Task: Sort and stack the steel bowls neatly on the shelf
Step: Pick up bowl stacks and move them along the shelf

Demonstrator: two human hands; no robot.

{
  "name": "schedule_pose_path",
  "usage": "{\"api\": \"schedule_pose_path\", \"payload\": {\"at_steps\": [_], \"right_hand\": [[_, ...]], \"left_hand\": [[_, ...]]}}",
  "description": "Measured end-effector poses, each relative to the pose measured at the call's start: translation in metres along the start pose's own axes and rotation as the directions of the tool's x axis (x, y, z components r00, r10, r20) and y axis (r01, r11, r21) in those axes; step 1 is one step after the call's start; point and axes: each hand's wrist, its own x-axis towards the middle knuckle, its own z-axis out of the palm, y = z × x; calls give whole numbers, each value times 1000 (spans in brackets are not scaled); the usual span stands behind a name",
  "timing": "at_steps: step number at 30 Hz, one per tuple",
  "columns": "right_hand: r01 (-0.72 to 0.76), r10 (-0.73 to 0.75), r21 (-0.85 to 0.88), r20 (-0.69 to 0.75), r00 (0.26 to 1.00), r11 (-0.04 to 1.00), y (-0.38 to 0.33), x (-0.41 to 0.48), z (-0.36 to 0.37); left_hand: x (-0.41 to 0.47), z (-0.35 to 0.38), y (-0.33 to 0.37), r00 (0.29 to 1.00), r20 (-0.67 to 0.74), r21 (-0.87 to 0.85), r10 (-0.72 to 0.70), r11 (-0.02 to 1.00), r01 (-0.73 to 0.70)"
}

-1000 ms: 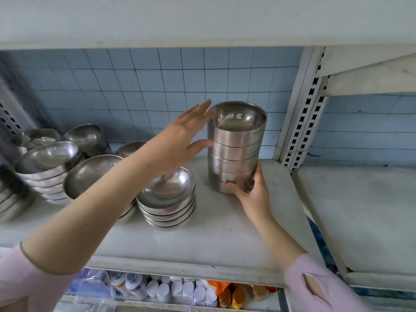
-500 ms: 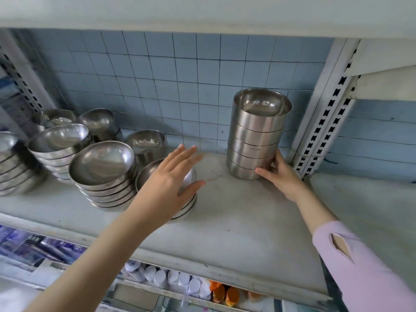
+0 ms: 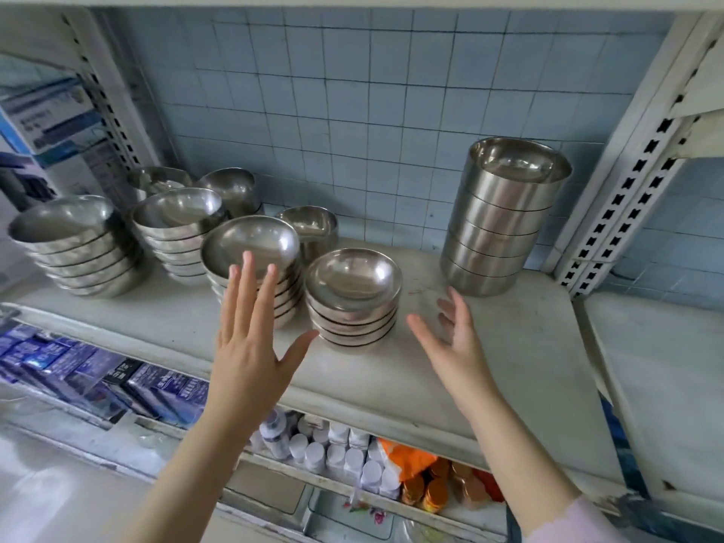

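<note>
Both hands hover open over the front of the shelf (image 3: 509, 366), holding nothing. The left grip (image 3: 250, 358) is spread flat, palm down, its fingertips (image 3: 247, 258) in front of a stack of wide bowls (image 3: 250, 244) and its thumb just beside the low stack of small bowls (image 3: 352, 303). The right grip (image 3: 458, 354) is spread too, fingers loosely fanned, near the other side of that low stack, which sits between the two hands. A tall stack of straight-sided bowls (image 3: 505, 217) stands well apart at the back right, against the blue tiled wall (image 3: 352, 111). More bowl stacks (image 3: 66, 244) crowd the shelf's left end. White bottles (image 3: 333, 452) fill the shelf below
</note>
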Motion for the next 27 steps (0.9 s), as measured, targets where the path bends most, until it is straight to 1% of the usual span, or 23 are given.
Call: {"api": "schedule_pose_path", "payload": {"at_steps": [2, 3, 5, 7, 9, 10, 13, 15, 20, 23, 27], "right_hand": [[5, -5, 2, 157, 988, 1000, -8, -5, 19], [8, -7, -1, 212, 977, 1000, -11, -7, 27], [10, -8, -6, 262, 965, 1000, -15, -11, 41], [30, -31, 8, 255, 967, 1000, -11, -13, 52], [62, -61, 1, 213, 975, 998, -6, -14, 61], [76, -72, -15, 177, 982, 997, -3, -13, 65], [119, -114, -93, 58, 992, 988, -1, -15, 75], [110, -115, -157, -23, 993, 981, 1, -16, 78], [20, -41, -175, -117, 992, 984, 1, -21, 78], [-6, -29, -189, -184, 983, 982, 0, -28, 71], [-27, -18, -161, -271, 962, 987, 2, -36, 44]], "left_hand": [[-1, 2, -16, 998, -30, -59, -53, 997, 51], [0, 2, -23, 995, -46, -109, -89, 990, 84], [3, 5, -41, 979, -26, -243, -201, 951, 189], [3, 13, -62, 943, 69, -409, -326, 853, 325], [5, 20, -83, 902, 186, -563, -389, 710, 423], [7, 22, -93, 891, 229, -598, -392, 665, 447], [14, 22, -109, 865, 347, -638, -361, 586, 501], [18, 22, -115, 844, 417, -659, -337, 527, 537], [21, 20, -117, 819, 501, -636, -281, 522, 568], [24, 22, -106, 806, 547, -630, -226, 523, 574], [24, 35, -81, 810, 558, -616, -182, 563, 551]]}}
